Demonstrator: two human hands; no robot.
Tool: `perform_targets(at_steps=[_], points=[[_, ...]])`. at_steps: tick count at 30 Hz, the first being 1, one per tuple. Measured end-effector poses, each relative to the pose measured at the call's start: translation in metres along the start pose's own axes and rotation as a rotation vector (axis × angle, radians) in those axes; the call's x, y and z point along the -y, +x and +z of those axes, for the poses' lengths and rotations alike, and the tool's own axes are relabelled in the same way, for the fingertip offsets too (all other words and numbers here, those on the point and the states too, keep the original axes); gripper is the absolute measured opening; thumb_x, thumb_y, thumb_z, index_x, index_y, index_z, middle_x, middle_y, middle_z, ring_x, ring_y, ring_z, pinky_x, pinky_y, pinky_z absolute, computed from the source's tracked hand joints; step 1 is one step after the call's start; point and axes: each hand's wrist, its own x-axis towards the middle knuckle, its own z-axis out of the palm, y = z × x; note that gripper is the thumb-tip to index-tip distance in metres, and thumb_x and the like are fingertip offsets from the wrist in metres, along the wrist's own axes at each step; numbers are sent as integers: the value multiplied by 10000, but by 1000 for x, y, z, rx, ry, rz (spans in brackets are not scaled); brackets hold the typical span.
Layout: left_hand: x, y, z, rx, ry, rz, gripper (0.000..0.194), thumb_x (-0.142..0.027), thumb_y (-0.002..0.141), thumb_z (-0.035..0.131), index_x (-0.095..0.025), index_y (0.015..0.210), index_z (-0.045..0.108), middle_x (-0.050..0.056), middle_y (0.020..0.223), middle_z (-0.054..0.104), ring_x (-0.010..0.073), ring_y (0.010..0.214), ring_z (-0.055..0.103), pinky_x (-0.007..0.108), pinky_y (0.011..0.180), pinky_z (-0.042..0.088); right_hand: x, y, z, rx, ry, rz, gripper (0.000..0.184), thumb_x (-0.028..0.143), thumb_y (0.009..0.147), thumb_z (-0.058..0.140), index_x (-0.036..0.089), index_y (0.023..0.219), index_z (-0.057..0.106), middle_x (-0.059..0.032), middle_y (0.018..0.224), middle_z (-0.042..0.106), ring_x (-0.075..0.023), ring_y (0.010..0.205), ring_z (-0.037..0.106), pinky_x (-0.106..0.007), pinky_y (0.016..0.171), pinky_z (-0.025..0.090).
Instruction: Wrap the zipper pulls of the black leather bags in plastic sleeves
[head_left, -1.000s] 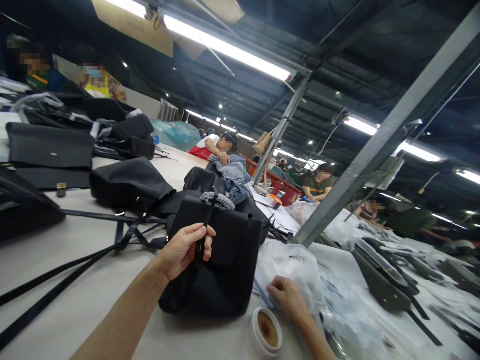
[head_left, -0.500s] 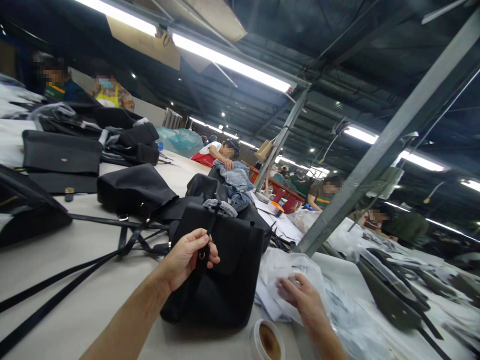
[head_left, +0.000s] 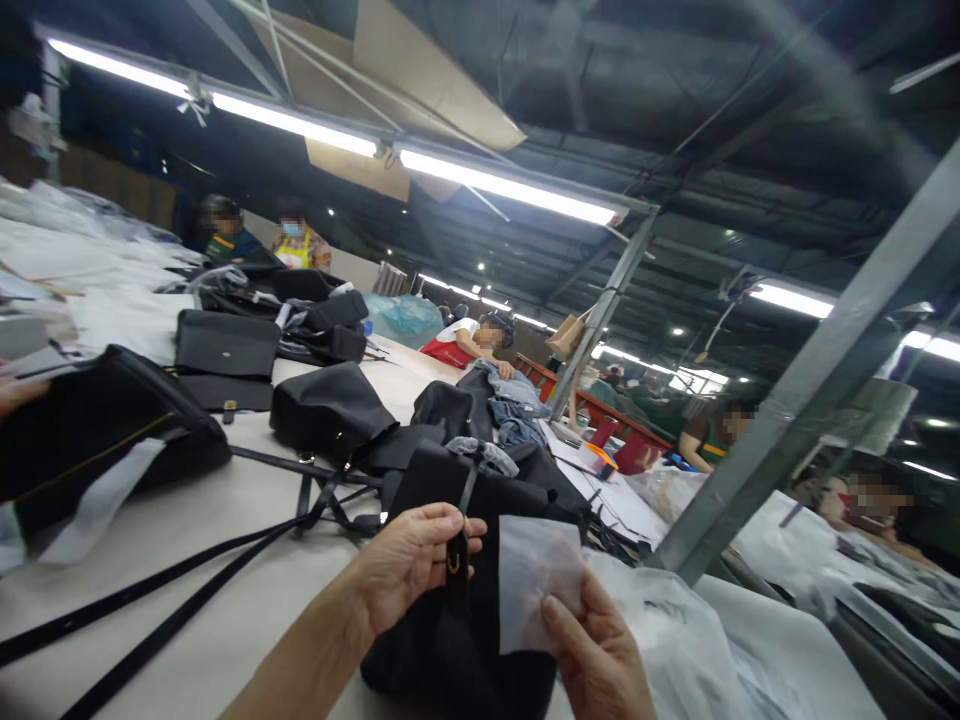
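A black backpack (head_left: pixel 420 640) stands upright on the pale table right in front of me. My left hand (head_left: pixel 420 550) pinches its narrow black strap (head_left: pixel 456 585), which carries a small gold-coloured buckle, over the front flap. In my right hand (head_left: pixel 592 640), between thumb and fingers, is a thin translucent white sheet (head_left: pixel 536 570). The sheet covers part of the bag's right side. Grey wrapping (head_left: pixel 487 455) surrounds the handle at the top of the bag.
Other black bags (head_left: pixel 326 405) and long straps (head_left: pixel 217 545) lie to the left and behind. Clear plastic bags (head_left: pixel 667 630) lie at the right, by a slanting metal post (head_left: pixel 750 430). A hand (head_left: pixel 19 395) appears at the left edge. Co-workers are farther back.
My right hand has moved from the plastic bags to the backpack and now holds the translucent sheet. My left hand stays on the strap. The view has shifted, showing more of the left side.
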Motion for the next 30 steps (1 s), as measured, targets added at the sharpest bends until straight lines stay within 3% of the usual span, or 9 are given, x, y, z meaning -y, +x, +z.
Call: perform_targets(at_steps=[4,9,14,18,27,30], points=[[2,-7,2,21,20,7,279,-295,611,839,-161,691,608,40,805,699,139,696,637,251,664,474,-21,9,27,81,-34,2,677,338,673,855,268,1282,567,-71,1118,749,-301,1036,694,-442,920,550],[8,-5,2,-98,90,97,330,-359,516,859,-147,632,633,-26,574,576,95,511,507,229,545,397,-42,9,52,34,-61,-73,590,429,622,867,257,1150,667,-59,1089,759,-307,1051,687,-418,925,546],[9,-8,3,-179,197,217,266,-351,555,820,-141,591,662,-2,540,588,109,507,490,234,533,341,-22,14,53,202,-122,25,537,483,664,827,218,1113,696,-85,995,770,-290,895,720,-409,811,576],[6,-11,5,-191,251,257,221,-327,583,796,-146,566,670,-1,519,588,112,504,466,242,544,335,-5,24,59,191,-306,64,409,519,704,785,197,953,748,-43,808,755,-207,698,682,-281,611,550],[4,-13,3,-229,283,279,241,-340,552,781,-143,540,643,5,526,578,115,516,465,253,550,339,-2,32,75,205,-424,-6,424,586,692,757,228,920,779,-37,795,740,-232,795,657,-289,656,538],[5,-11,4,-243,305,299,225,-326,569,764,-149,528,630,-1,512,565,115,507,455,255,535,330,-2,33,77,227,-417,10,420,590,737,717,224,937,771,-27,751,730,-214,724,652,-277,603,522]])
